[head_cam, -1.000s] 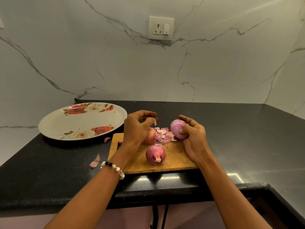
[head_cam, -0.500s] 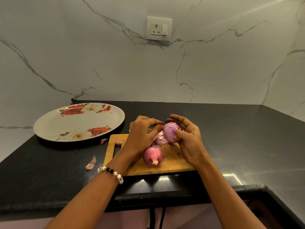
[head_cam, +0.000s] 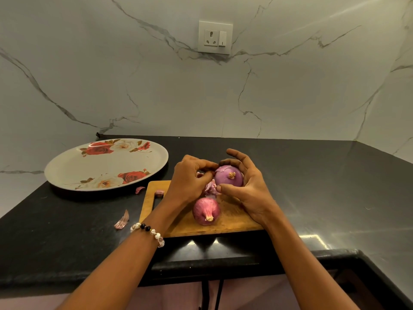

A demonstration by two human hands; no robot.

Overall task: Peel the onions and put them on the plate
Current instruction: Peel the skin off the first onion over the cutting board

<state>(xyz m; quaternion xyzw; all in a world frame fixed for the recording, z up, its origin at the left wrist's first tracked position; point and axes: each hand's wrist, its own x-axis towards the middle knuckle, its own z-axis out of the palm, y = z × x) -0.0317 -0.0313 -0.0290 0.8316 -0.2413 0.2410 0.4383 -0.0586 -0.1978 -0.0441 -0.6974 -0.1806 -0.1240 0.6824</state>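
Both hands meet above board: right hand (head_cam: 248, 189) cups onion (head_cam: 228, 179), left hand (head_cam: 190, 182) pinches skin.

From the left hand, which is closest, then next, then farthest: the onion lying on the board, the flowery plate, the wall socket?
1. Onion on the board: just right of the left hand, nearer the person.
2. Plate: to the left.
3. Wall socket: up on the back wall.

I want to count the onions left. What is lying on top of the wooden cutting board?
On the cutting board lies one unpeeled onion and a pile of peels. The hands cover the board's far part, so another onion there cannot be excluded.
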